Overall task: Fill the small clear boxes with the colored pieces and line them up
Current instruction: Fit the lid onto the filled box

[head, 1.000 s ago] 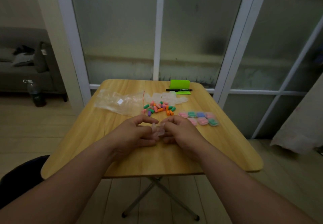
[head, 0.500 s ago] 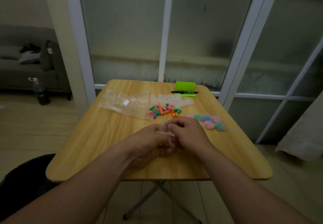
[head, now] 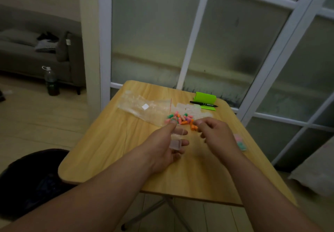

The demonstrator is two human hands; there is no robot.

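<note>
Left hand (head: 162, 148): I see it over the wooden table (head: 108, 141), thumb and fingers gripping a small clear box (head: 176, 142).
Right hand (head: 215, 132): fingers curled, tips drawn together just beside 2 orange pieces (head: 194, 127); I cannot tell whether it pinches anything.
Colored pieces (head: 180, 118): heaped just beyond both hands, at the edge of a plastic bag (head: 144, 107).
Filled boxes (head: 240, 142): near the table's right edge, partly hidden behind the right wrist.
Far side: a black pen (head: 203, 103) lies against a green stand (head: 205, 97).
</note>
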